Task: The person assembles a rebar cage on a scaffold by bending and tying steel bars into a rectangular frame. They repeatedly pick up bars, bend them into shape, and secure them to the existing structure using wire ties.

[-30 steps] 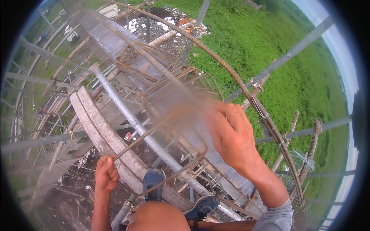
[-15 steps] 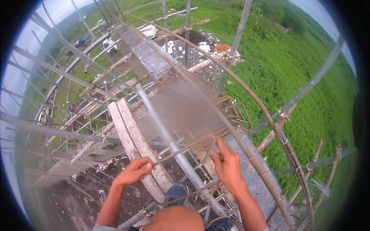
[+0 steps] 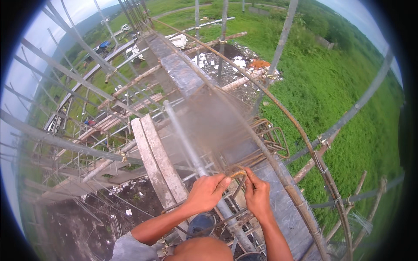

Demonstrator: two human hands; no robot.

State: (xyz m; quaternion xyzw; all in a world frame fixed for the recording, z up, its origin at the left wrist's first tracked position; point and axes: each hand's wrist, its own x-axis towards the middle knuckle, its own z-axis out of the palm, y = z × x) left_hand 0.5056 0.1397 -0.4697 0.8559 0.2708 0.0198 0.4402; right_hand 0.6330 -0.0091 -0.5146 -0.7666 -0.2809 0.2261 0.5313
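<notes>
Grey scaffold poles (image 3: 87,149) crowd the left of my head-camera view, and beside them I see two pale planks (image 3: 166,165) lying side by side, then a silver pipe (image 3: 179,132). Next comes the left hand (image 3: 205,191), its fingers folded and its thumb pressed against one side of a bent rusty bar (image 3: 238,173). That bar sits between the two hands, above the knee, and looks like part of a hoop, though a blurred patch and the left forearm stop me tracing it whole. I judge it stiff and springless, moderate in weight, rough enough with rust not to slip, and hardly fragile; an open hoop would swing if pinched at one corner, so I'd take hold on two sides of the bend, clear of any cut ends. The right hand (image 3: 257,195) grasps the other side of that bend between thumb and fingers. Beyond it I make out a stack of rusty hoops (image 3: 266,130), a grey panel (image 3: 283,195), a long rusty rod (image 3: 302,130) and, farthest right, green grass (image 3: 348,87).
</notes>
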